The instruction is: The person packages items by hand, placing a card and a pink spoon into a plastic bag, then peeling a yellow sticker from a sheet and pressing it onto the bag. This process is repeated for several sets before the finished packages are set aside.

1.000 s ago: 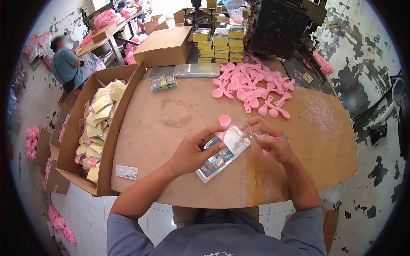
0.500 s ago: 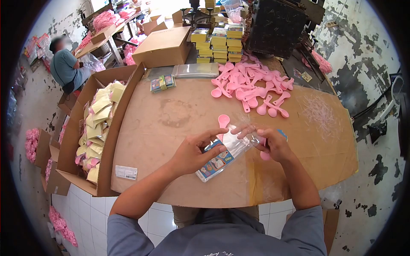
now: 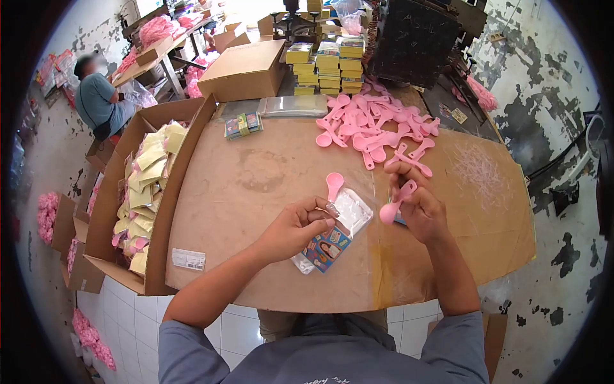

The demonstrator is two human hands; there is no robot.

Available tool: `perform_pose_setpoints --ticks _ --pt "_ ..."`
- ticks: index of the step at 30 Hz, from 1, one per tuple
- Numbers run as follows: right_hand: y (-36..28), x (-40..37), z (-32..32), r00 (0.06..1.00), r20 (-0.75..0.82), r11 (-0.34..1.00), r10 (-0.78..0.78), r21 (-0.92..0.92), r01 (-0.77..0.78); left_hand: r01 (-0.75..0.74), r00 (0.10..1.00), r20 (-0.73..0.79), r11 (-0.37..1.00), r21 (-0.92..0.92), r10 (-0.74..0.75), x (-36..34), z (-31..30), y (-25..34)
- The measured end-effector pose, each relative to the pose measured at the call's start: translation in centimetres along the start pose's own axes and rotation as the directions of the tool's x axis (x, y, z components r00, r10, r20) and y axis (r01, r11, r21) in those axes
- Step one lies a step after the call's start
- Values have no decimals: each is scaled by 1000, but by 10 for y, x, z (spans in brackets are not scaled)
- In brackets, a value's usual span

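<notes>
My left hand (image 3: 291, 230) is narrow, thumb and fingers close together on a clear bag (image 3: 332, 209), with a printed card (image 3: 327, 248) showing below my thumb. The film is so see-through that I can't tell exactly where its edges run. I judge that this pinch near one end steadies the thin film and leaves the card's face uncovered. Beneath lies a shiny plastic stack (image 3: 354, 214), angled across the tabletop (image 3: 256, 192) in front of me, where both my hands reach it easily.

My right hand (image 3: 425, 211) holds a pink spoon (image 3: 388, 213) by its handle, between thumb and fingers, apart from the bag. The bowl points down and to my left, toward the bag, which suits a light grip and leaves that end free. Something blue (image 3: 400, 218) shows beneath this hand, mostly hidden.

A loose spoon (image 3: 334, 182) lies just beyond my left fingertips, its handle toward me, handy for picking up. The heap of spoons (image 3: 368, 128) sits farther off, probably so that it stays within reach without crowding my hands. On my left, an open carton (image 3: 198, 137) holds yellowish packets (image 3: 150, 169), close enough to the table's edge for a short reach
</notes>
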State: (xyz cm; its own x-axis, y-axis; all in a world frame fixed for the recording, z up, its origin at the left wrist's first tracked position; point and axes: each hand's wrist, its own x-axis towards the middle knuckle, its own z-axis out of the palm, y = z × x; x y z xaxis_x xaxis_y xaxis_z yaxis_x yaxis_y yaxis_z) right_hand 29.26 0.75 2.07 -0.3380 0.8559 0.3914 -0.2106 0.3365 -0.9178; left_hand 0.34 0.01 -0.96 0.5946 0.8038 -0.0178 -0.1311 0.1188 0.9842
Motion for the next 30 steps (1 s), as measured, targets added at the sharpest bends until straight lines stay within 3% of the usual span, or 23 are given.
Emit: perform_pose_setpoints --ticks 3,6,9,10,12,15,18,21,24,27,30 --pt "-16 4 8 984 -51 971 173 176 -162 35 999 -17 999 -8 -35 -2 5 11" --pt "-14 8 4 989 -28 985 147 -84 -149 38 998 -44 998 43 -36 -2 4 10" --pt "-5 11 12 991 -118 995 67 -69 -76 4 998 -64 994 107 3 -4 10 14" --pt "-7 11 14 990 -129 984 47 -163 -68 -9 997 -70 992 125 18 -5 13 16" --pt "-12 10 19 989 -145 937 3 -346 -53 -15 997 -77 994 112 24 -5 15 11" --pt "-14 5 24 999 -26 868 30 -494 -39 13 996 -89 995 101 -4 -6 15 10" --pt "-32 -1 36 985 -13 686 169 -716 -127 29 995 -103 994 107 -18 -6 14 14" --pt "-33 -1 34 998 50 671 32 -742 15 5 995 -101 996 92 5 -6 13 12" --pt "-33 -5 15 994 -67 725 85 -681 -108 2 995 -99 996 91 7 -6 13 11" --pt "-32 4 14 936 -341 915 -89 -399 -59 20 995 -102 994 104 -9 -6 15 12" --pt "-35 3 12 912 -391 935 -125 -354 -24 28 994 -109 992 125 -14 -6 17 14"
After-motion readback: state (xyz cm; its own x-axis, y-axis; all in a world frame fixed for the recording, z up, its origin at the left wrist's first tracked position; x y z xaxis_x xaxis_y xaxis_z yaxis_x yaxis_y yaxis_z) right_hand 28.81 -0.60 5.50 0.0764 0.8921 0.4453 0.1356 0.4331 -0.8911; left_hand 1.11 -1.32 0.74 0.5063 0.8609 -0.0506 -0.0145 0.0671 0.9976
